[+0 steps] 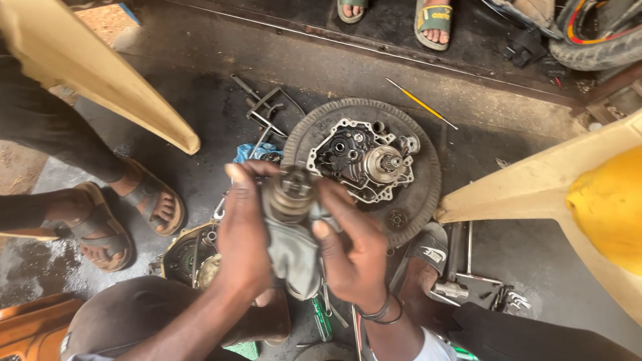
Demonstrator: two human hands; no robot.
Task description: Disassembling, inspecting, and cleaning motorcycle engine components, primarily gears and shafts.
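Note:
My left hand [244, 234] and my right hand [351, 251] hold up a round metal gear assembly [292, 190] wrapped below in a grey rag [294, 254]. The left fingers curl over its top left, the right fingers press its right side. Behind it an open engine case [361, 157] with a clutch drum lies on a worn tyre [418, 180] on the floor.
A yellow-handled screwdriver [421, 103] lies past the tyre. Wrenches and metal parts [264, 110] are scattered on the dark floor. Another person's sandalled feet [127, 210] stand at left, more feet [433, 20] at top. Beige body panels [100, 73] flank both sides; a hammer [451, 287] lies at right.

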